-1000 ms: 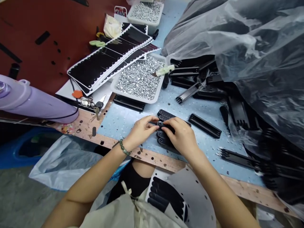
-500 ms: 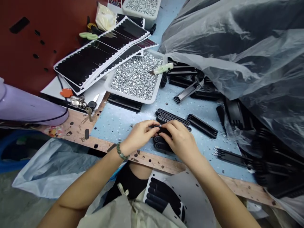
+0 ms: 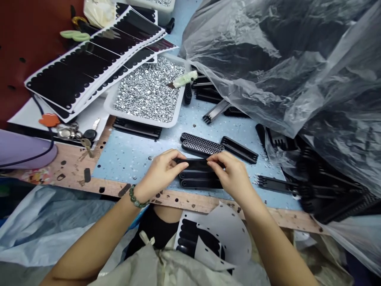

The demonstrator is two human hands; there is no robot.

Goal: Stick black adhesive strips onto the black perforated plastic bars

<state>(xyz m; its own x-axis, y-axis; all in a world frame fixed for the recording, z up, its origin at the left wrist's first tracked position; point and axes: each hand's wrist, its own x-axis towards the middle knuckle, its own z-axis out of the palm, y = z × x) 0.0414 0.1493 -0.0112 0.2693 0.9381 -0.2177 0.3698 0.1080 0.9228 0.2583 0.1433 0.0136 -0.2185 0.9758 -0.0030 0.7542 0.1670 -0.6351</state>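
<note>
My left hand [image 3: 162, 171] and my right hand [image 3: 229, 172] pinch the two ends of a flat black plastic strip [image 3: 193, 163], which lies level on the blue work mat [image 3: 125, 159]. Just below it, two slotted black bars [image 3: 199, 178] lie side by side. Two perforated black mesh bars [image 3: 202, 143] lie above my fingers, a little apart from them. Close to my right hand's fingers is a ribbed black channel piece [image 3: 239, 149].
A white tray of silver washers [image 3: 147, 89] stands beyond the hands, next to sheets of black adhesive pads [image 3: 89, 67]. A clear plastic bag [image 3: 253, 59] covers black parts on the right. A wooden bench edge [image 3: 190, 200] runs below my wrists.
The whole scene has shifted left and up in view. My hands have moved apart, from close together over the pieces to holding the strip at its two ends.
</note>
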